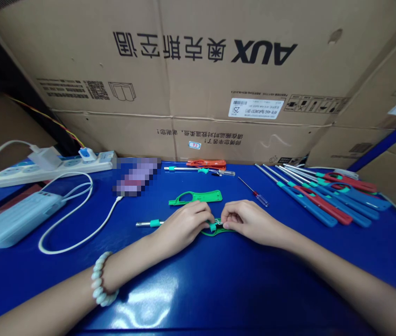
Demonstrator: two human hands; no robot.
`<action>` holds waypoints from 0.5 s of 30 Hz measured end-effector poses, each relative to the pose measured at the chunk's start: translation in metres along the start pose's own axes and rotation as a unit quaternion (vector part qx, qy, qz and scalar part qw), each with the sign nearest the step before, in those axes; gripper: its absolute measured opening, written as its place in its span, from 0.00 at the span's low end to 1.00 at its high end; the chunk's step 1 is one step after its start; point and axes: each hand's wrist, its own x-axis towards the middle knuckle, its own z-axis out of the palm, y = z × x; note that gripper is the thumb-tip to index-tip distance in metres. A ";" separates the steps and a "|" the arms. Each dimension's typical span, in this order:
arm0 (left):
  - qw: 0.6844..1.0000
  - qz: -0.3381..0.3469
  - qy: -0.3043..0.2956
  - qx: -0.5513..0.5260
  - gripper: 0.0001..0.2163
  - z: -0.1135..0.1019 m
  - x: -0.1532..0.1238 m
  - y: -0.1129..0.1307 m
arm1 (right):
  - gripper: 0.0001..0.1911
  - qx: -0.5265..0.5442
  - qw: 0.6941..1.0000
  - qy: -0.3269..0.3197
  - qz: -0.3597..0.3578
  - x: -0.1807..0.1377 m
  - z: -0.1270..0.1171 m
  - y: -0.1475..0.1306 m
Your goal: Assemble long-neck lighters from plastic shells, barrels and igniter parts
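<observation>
Fingers [207, 219] pinched on green lighter shell [218, 229], both hands

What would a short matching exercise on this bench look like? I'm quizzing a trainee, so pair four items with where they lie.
Things:
1. loose green handle shell
2. small screwdriver
3. power strip
4. bead bracelet

Places:
A. on the wrist of the left hand
B. far left, against the cardboard box
C. just beyond both hands, flat on the blue table
D. beyond the right hand, beside the row of finished lighters

Pairs: 1-C, 2-D, 3-B, 4-A
</observation>
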 end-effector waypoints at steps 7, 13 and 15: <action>0.999 -0.021 0.017 0.018 0.05 0.002 -0.002 -0.002 | 0.05 0.005 1.000 0.001 0.007 0.000 0.001 0.001; 0.999 -0.036 0.013 0.028 0.03 0.002 -0.002 -0.004 | 0.04 0.007 1.000 0.008 0.010 0.000 0.001 0.001; 0.999 -0.031 0.019 0.026 0.04 0.003 -0.002 -0.004 | 0.04 0.007 1.000 0.010 0.012 0.000 0.001 0.002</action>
